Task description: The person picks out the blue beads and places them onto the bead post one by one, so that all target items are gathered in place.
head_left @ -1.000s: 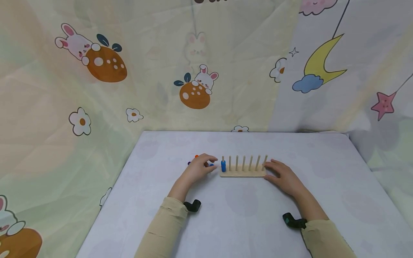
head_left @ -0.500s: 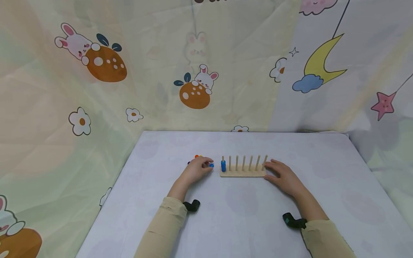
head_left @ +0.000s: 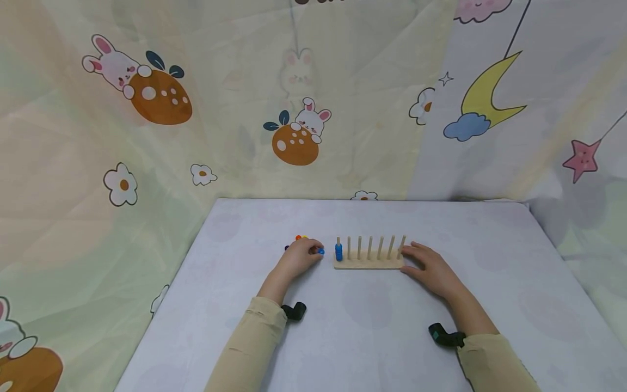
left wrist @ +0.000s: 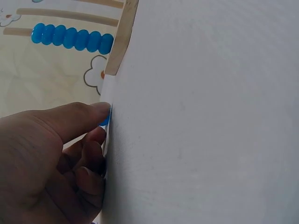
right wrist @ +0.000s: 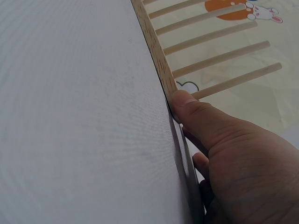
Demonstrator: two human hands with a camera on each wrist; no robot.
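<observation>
A wooden peg rack stands on the table, a row of upright pegs along its base. Several blue beads are stacked on its leftmost peg; the other pegs are bare. To the left of the rack, my left hand pinches a single blue bead at the tabletop. The left wrist view shows that bead mostly hidden by the thumb and fingers. At the rack's right end, my right hand grips the base, thumb on the front edge and fingers behind, partly hidden.
Orange and yellow beads and a dark bead lie just behind the left hand, partly covered by it. The white-covered table ends at a cloth backdrop with printed rabbits and flowers. Each wrist wears a black camera.
My left hand has drawn back slightly leftward from the rack, and its fingers have closed on the blue bead. My right hand and the rack have stayed in place.
</observation>
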